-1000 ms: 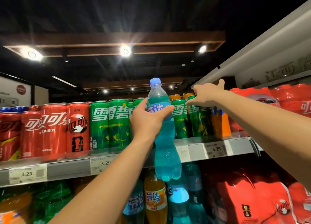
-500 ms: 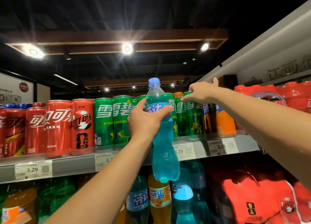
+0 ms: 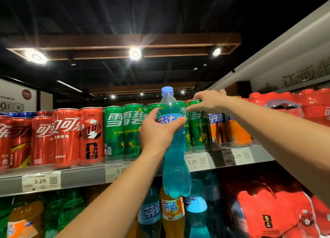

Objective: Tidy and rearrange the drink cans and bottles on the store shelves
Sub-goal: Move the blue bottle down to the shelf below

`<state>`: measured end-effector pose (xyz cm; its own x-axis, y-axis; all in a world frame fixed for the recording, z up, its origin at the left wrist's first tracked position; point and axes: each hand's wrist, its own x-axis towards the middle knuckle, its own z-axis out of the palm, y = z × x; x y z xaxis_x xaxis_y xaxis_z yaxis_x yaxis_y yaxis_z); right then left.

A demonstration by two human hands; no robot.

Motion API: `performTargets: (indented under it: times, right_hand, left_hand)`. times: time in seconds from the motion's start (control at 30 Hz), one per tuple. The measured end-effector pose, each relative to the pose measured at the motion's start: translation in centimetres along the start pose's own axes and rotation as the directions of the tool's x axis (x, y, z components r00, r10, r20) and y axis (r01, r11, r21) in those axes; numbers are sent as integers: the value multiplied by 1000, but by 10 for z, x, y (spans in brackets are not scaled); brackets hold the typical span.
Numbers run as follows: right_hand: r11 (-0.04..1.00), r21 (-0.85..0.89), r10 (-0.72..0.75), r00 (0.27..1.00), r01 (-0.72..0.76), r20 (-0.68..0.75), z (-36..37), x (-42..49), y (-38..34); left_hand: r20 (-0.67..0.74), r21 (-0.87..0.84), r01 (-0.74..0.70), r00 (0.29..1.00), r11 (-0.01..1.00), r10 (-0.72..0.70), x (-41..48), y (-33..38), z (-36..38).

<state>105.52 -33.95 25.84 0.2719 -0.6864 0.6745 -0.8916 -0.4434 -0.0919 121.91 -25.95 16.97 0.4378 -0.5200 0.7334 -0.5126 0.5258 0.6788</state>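
My left hand [image 3: 157,132] grips a blue Fanta bottle [image 3: 175,166] around its label and holds it upright in front of the top shelf [image 3: 82,177]. My right hand [image 3: 209,101] reaches over the row and pinches the rim of a green Sprite can [image 3: 199,128] standing on the shelf just right of the bottle. More green Sprite cans [image 3: 123,130] stand to the left of my left hand. Orange Fanta cans [image 3: 230,130] stand to the right, partly hidden by my right forearm.
Red Coca-Cola cans [image 3: 59,137] fill the shelf's left part. Price tags [image 3: 41,181] line the shelf edge. Below stand green, orange and blue bottles [image 3: 171,212] and red shrink-wrapped packs [image 3: 271,209]. More red packs [image 3: 303,103] sit at the upper right.
My right hand has slid left along the can tops and now pinches the green can nearest the bottle. The left hand keeps holding the blue bottle in about the same place.
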Motion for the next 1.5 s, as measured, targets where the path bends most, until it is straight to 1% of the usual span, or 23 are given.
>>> performTargets:
  times: [0.3,0.37,0.47,0.5,0.57,0.73,0.87,0.97,1.03,1.07,1.27,1.37,1.5]
  right_hand:
    - [993,116,20,1000,-19,-5,14,-7,3]
    - [989,148,31,995,-17,-94,12,-11,-1]
    - [944,329,54,965,35,-257,7,-23,-10]
    - [918,392,59,958,58,-280,6,-29,-12]
    - [878,467,33,958,107,-283,8,-42,-14]
    - [805,570,-59,978,164,-198,14,-76,-14]
    - [732,660,-107,986,167,-130,14,-98,-11]
    - [605,785,-148,987,137,-58,13,-116,-13]
    - [505,858,-185,983,90,5,13,-129,-13]
    - [473,879,-201,979,60,42,14,-136,-13]
    - [396,909,-250,937,-132,245,39,-167,-10]
    - [397,901,-214,937,-174,275,51,-181,-19]
    - [363,907,-136,951,-214,279,64,-196,-28]
  left_hand:
    - [12,18,7,1000,1000,-7,-5,-1,2]
    - [18,21,4,1000,1000,-5,-8,1,2]
    - [32,12,-3,999,1000,3,-14,5,1]
    - [37,0,-6,999,1000,6,-16,6,1]
    - [35,-22,-9,999,1000,10,-22,10,1]
    - [14,-32,29,999,999,-29,-39,18,5]
    - [28,-8,22,999,1000,-21,-49,23,5]
    - [34,-40,57,998,998,-55,-55,28,4]
    - [43,-66,71,997,995,-68,-58,29,3]
    - [53,-73,75,996,995,-71,-61,31,1]
    - [125,-119,115,987,986,-100,-77,27,-4]
    - [179,-143,148,976,979,-121,-84,23,-5]
    - [274,-174,191,952,966,-138,-95,15,-11]
